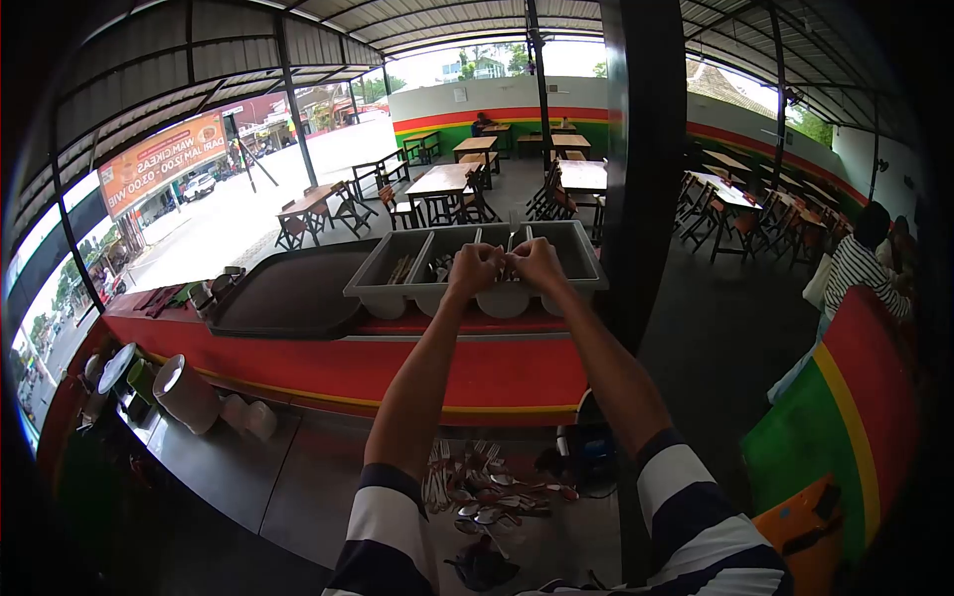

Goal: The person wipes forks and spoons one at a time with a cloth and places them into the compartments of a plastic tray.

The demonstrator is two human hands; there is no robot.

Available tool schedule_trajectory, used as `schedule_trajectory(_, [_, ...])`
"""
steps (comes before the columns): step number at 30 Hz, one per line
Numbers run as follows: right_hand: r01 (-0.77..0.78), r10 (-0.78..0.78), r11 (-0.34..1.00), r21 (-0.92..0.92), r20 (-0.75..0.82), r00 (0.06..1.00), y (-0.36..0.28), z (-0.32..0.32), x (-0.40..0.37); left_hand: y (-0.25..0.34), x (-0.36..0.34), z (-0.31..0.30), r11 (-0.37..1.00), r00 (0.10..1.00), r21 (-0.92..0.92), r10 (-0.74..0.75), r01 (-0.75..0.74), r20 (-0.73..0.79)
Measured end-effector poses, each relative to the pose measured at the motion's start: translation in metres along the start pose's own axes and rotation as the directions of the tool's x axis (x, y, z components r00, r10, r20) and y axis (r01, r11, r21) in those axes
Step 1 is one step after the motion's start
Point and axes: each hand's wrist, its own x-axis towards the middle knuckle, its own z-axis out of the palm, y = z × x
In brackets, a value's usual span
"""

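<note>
Both my hands are close together over the grey cutlery tray (376, 281), which stands on the red counter ledge and is split into compartments. My left hand (477, 268) is closed, its fingertips pinched near the middle of the tray. Beside it, my right hand (537, 264) is pinched too, with its fingers almost touching the left ones. What they hold is hidden by the fingers. A thin metal utensil, apparently a fork (513, 226), rises just behind them. Loose spoons and forks (487, 495) lie in a heap on the lower counter beneath my arms.
A large dark serving tray (298, 288) lies left of the cutlery tray. A black post (644, 159) rises close on the right. White bowls (187, 392) stand on the lower counter (318, 467) at left. A person in a striped shirt (857, 268) is at the far right.
</note>
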Motion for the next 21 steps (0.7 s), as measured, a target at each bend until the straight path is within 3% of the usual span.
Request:
schedule_trajectory(3, [-0.026,0.024,0.994,-0.11,-0.022,0.999,-0.002,0.004,0.003,0.0,0.002,0.008,0.964,0.995,0.254,-0.054,0.075,-0.089])
schedule_trajectory(6, [-0.095,0.095,0.993,-0.07,-0.002,0.995,-0.003,0.004,0.007,-0.002,0.006,0.01,0.943,0.99,0.304,-0.12,0.139,-0.079])
schedule_trajectory(10, [-0.101,0.109,0.972,-0.214,0.023,0.994,-0.005,0.007,0.013,-0.007,0.01,0.005,0.952,0.994,0.287,-0.109,0.103,0.005])
schedule_trajectory(16, [-0.034,-0.007,0.952,-0.304,-0.132,0.991,0.007,0.018,0.018,0.001,0.002,0.013,0.926,0.988,0.356,-0.086,0.128,-0.132])
schedule_trajectory(21, [0.059,-0.124,0.959,-0.279,-0.222,0.967,0.004,0.021,0.011,-0.002,-0.005,0.012,0.955,0.981,0.296,0.051,0.007,-0.188])
